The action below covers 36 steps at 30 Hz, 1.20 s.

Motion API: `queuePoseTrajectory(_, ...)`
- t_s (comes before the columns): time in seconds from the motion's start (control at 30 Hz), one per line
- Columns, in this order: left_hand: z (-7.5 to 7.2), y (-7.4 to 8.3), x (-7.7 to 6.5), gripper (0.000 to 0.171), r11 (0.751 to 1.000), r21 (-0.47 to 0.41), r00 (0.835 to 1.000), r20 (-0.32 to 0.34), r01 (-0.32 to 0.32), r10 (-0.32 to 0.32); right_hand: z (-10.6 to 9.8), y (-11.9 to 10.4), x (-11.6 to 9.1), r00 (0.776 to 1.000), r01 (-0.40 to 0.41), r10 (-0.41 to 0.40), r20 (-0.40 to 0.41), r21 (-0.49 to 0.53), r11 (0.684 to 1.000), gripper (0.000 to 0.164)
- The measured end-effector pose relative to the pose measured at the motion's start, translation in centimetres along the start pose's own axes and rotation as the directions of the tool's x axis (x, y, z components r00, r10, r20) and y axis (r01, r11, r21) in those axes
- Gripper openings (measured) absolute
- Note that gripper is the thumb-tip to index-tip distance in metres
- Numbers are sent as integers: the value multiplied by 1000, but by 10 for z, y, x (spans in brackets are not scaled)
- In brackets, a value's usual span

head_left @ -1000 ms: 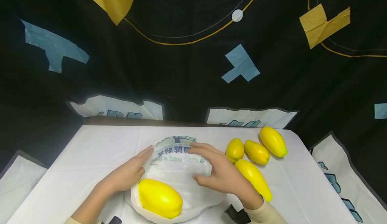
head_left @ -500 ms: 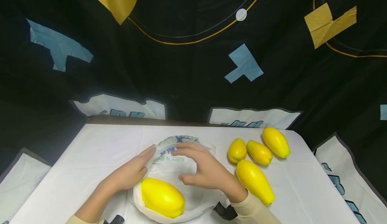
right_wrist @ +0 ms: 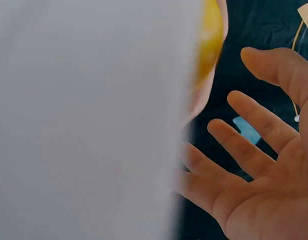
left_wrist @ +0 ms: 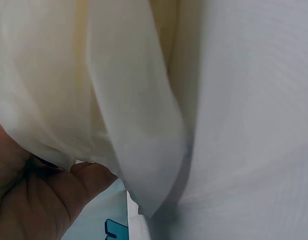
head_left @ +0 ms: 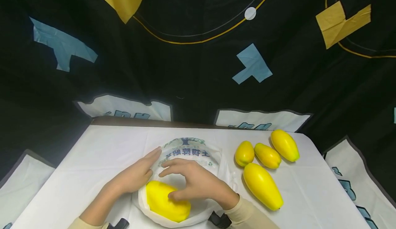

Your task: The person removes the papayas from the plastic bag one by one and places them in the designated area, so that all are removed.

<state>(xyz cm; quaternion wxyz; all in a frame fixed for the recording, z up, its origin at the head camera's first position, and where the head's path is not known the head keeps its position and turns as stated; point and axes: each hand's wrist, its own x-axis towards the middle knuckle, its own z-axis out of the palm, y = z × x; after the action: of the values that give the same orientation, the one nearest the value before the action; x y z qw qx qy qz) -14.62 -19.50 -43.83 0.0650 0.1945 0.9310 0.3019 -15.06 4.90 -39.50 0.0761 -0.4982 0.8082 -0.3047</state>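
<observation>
A white plastic bag (head_left: 213, 187) with blue and green print lies on the table, its mouth facing me. One large yellow papaya-like fruit (head_left: 161, 201) sits in the bag's near part. My left hand (head_left: 136, 174) rests along the bag's left side, fingers fairly straight. In the left wrist view, the left hand (left_wrist: 44, 200) is partly hidden by the bag. Over the mouth hovers my right hand (head_left: 195, 181), its thumb in front of the fruit; contact is unclear. The right wrist view shows the right hand's fingers (right_wrist: 244, 150) spread, with nothing held.
Several yellow fruits lie right of the bag: a long one (head_left: 263, 186), a small round one (head_left: 244, 153), another oval (head_left: 267, 155) and a greenish-tipped one (head_left: 285, 145). A white cloth covers the table (head_left: 102, 153). Black curtain (head_left: 191, 81) hangs behind.
My right hand has moved left and toward me, from the bag's right edge to over the fruit. The bag's print shows again. My left hand has stayed at the bag's left side.
</observation>
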Motion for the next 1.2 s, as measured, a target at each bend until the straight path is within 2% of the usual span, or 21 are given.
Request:
queuePoseTrajectory(0.23,0,1,-1,62,1000,6,1000,4,-3,3,15,-2,4,994,35,-30,103,-49,998,51)
queuePoseTrajectory(0.43,0,2,1,62,1000,7,1000,5,-13,13,23,-5,4,989,65,-53,136,-85,994,52)
queuePoseTrajectory(0.67,-1,3,-1,62,1000,1,1000,12,21,-21,25,-8,0,983,24,-10,185,-74,997,55)
queuePoseTrajectory(1.2,0,2,-1,62,1000,-5,1000,3,26,-26,29,-4,-10,994,31,-21,107,-94,995,54)
